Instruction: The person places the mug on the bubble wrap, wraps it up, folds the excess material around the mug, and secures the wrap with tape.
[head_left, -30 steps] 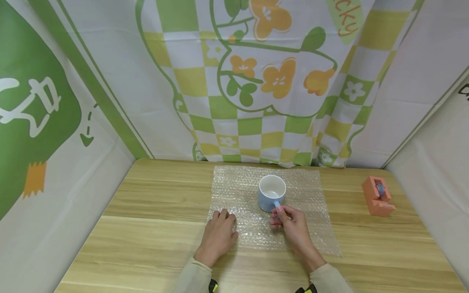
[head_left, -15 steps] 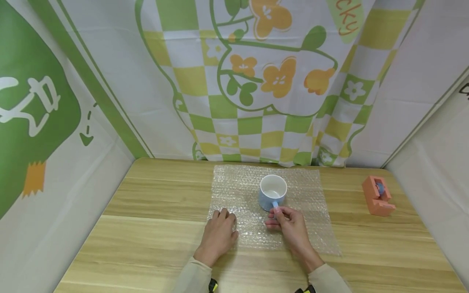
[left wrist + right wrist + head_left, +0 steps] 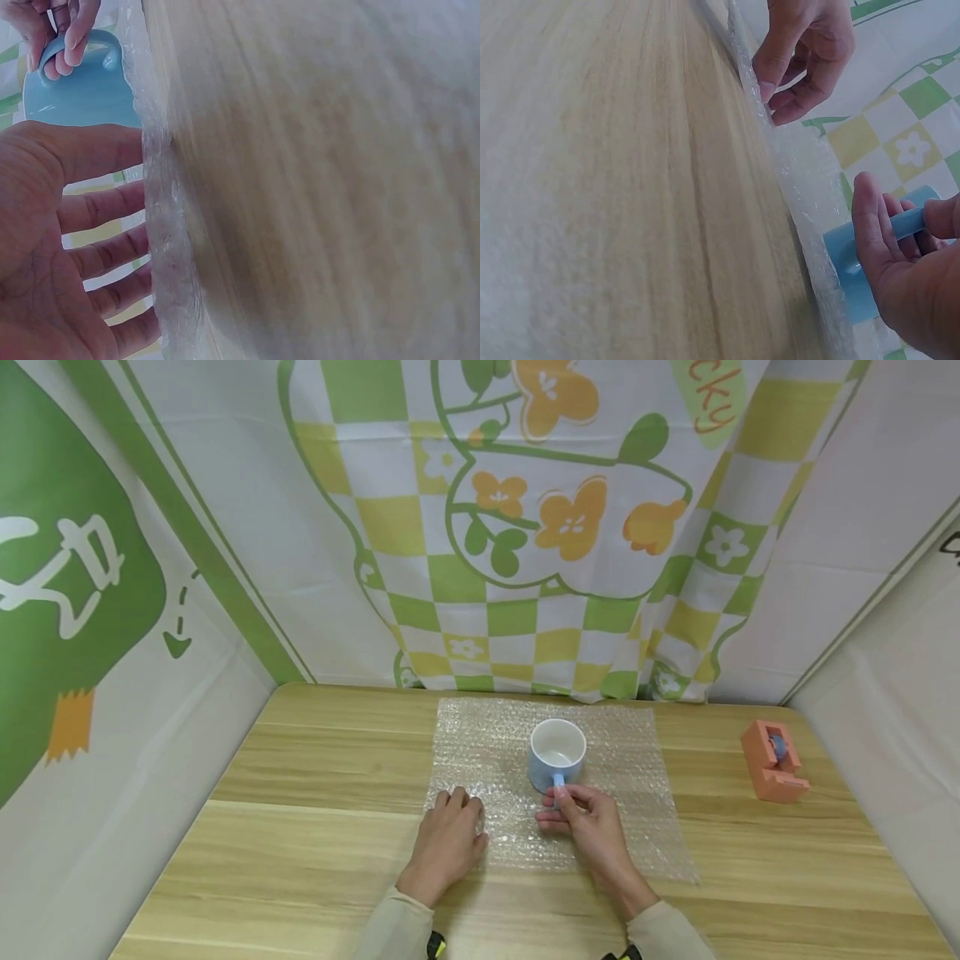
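Observation:
A light blue mug [image 3: 542, 770] with a white inside stands upright on a sheet of bubble wrap [image 3: 487, 743]. Its handle points toward me. My right hand [image 3: 600, 831] pinches that handle between thumb and fingers; in the right wrist view the hand [image 3: 919, 285] shows fingers curled through the loop of the mug [image 3: 844, 251]. Farther left, my left hand [image 3: 447, 839] rests its fingertips on the wrap's left front part. The left wrist view shows the left hand [image 3: 75, 225] with fingers spread and touching the bubble wrap [image 3: 161, 247], holding nothing.
An orange tape dispenser [image 3: 772, 768] with a blue roll stands at the right of the wooden table [image 3: 322, 760]. Behind the table hangs a green, yellow and white patterned cloth [image 3: 510, 610]. White printed walls close in both sides.
My right hand has shifted slightly left with the mug's handle, so the mug has turned a little and the handle points more straight toward me. The left hand stays in place.

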A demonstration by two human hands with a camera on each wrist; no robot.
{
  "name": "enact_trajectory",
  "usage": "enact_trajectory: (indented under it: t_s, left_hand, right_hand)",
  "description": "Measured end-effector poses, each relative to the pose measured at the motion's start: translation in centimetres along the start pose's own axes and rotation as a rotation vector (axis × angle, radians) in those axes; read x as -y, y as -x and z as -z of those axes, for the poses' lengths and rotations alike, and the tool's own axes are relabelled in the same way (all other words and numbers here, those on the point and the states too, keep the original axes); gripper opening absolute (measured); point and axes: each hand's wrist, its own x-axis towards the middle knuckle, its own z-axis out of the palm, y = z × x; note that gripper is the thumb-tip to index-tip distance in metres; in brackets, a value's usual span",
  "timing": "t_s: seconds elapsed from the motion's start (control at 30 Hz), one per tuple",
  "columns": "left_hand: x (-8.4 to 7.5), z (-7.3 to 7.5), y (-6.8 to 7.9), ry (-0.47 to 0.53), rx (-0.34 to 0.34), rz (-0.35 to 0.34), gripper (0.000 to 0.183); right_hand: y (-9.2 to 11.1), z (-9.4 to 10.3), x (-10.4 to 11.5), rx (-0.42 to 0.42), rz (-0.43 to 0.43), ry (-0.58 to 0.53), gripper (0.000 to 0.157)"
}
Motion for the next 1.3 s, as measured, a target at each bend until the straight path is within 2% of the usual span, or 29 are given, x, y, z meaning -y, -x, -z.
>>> enact_trajectory:
  t_s: [0.43,0.6,0.87,1.03,1.17,1.3]
  left_hand:
    - [0.0,0.1,0.0,-0.001,0.005,0.003,0.026]
    - [0.1,0.0,0.0,-0.005,0.002,0.002,0.027]
    - [0.1,-0.1,0.0,0.01,0.0,0.006,0.027]
    - [0.2,-0.1,0.0,0.006,-0.003,-0.002,0.026]
    - [0.2,-0.1,0.0,0.012,-0.008,-0.005,0.025]
    - [0.1,0.0,0.1,0.02,-0.004,-0.002,0.025]
  right_hand:
    - [0.1,-0.2,-0.1,0.011,0.015,-0.015,0.027]
    - [0.1,-0.1,0.2,0.012,-0.018,0.037,0.028]
    - [0.4,1.6,1.0,-0.025,-0.026,0.328,0.026]
    - [0.7,3.4,1.6,0.008,0.002,0.431,0.03]
    - [1.0,5.0,2.1,0.024,0.05,0.583,0.029]
    - [1.2,6.9,2.5,0.099,0.198,0.759,0.024]
